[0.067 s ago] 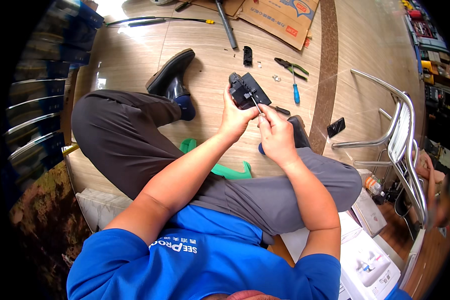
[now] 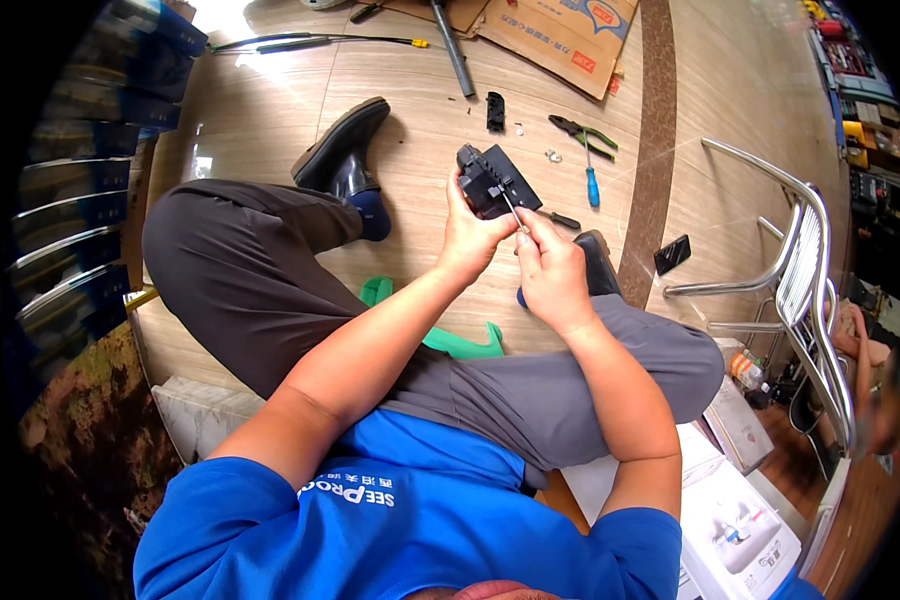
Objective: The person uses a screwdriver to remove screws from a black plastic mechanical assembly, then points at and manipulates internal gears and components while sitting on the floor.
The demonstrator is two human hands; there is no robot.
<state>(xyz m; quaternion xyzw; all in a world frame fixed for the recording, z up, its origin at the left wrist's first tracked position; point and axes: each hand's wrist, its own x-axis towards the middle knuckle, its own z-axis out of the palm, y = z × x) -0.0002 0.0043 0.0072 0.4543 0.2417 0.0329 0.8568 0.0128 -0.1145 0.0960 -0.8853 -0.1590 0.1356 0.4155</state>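
Observation:
My left hand grips a black plastic assembly with a flat black plate along its right side. In my right hand is a thin metal shaft, pinched between fingers, its upper end against the assembly; whether it has a handle is hidden. On the floor beside them lie a dark-handled tool, a blue-handled screwdriver, green-and-black pliers, small pale bits and a separate black plastic piece.
I sit on the tiled floor, boots around the work. Cardboard, a metal tube and cables lie ahead. A phone and steel chair are at right, green plastic under my arms, stacked boxes at left.

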